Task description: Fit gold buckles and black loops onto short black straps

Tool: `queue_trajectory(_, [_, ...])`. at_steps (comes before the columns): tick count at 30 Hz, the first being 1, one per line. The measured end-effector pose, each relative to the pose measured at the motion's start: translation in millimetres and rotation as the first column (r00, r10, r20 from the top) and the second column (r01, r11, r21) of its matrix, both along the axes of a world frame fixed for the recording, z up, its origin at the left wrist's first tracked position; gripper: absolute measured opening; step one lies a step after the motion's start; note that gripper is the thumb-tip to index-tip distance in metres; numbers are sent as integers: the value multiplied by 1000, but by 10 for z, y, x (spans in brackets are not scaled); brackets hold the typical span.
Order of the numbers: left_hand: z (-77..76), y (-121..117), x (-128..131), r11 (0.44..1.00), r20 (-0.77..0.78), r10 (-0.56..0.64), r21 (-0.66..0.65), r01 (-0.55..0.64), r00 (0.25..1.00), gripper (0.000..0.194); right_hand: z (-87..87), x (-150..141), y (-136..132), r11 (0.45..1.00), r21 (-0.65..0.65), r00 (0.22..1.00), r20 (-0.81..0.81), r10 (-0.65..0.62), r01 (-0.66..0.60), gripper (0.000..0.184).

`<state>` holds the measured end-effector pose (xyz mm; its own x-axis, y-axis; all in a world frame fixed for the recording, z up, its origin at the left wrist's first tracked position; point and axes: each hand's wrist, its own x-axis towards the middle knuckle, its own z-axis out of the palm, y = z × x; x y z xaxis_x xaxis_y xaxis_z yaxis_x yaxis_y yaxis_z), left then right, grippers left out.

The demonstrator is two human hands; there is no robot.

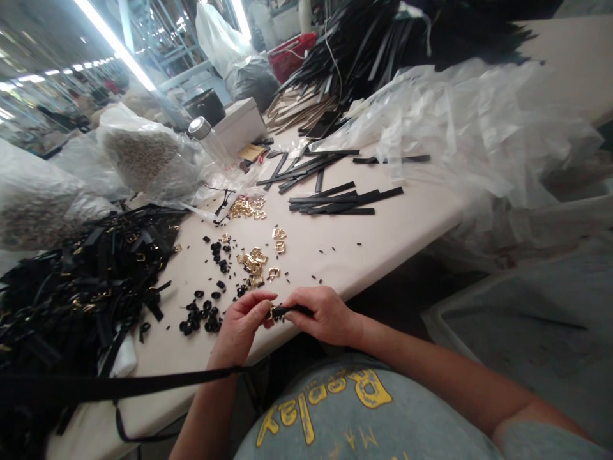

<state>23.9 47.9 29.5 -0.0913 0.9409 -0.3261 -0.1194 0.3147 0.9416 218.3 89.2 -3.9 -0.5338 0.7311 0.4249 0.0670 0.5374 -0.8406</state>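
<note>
At the table's near edge my two hands meet over a small piece of work. My left hand point(249, 314) is closed, its thumb and fingers pinching a gold buckle point(270, 314). The fingers of my right hand point(322, 313) are closed around a short black strap point(294, 309), whose end reaches the buckle. Whether the strap passes through the buckle is too small to tell. Just beyond my hands lies a loose pile of gold buckles point(253, 262). Small black loops point(204, 316) are heaped to the left of my left hand.
A large heap of black straps with buckles point(81, 294) covers the table's left side. Flat black strips point(345, 201) lie further back, near crumpled clear plastic point(460, 128). Behind stand a bottle point(208, 137), a white box point(237, 124) and filled plastic bags point(138, 150).
</note>
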Motion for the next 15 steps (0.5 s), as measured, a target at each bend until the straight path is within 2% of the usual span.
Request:
queue_trajectory(4, [6, -24, 19, 999, 42, -31, -20, 32, 999, 33, -33, -38, -36, 997, -79, 999, -50, -17, 13, 10])
queue_trajectory(7, [-29, -46, 12, 998, 50, -63, -13, 64, 997, 35, -24, -37, -39, 997, -78, 998, -49, -27, 23, 9])
queue_trajectory(11, [-24, -89, 59, 996, -98, -88, 3, 89, 991, 32, 28, -24, -33, 998, 39, 999, 9, -39, 38, 10])
queue_trajectory(13, [39, -141, 135, 996, -163, -83, 16, 87, 983, 28, 56, -21, -65, 993, 103, 996, 51, -69, 64, 13])
queue_trajectory(15, [111, -180, 216, 997, -166, -36, 63, 47, 986, 26, 51, 1, -100, 990, 122, 992, 87, -88, 77, 15])
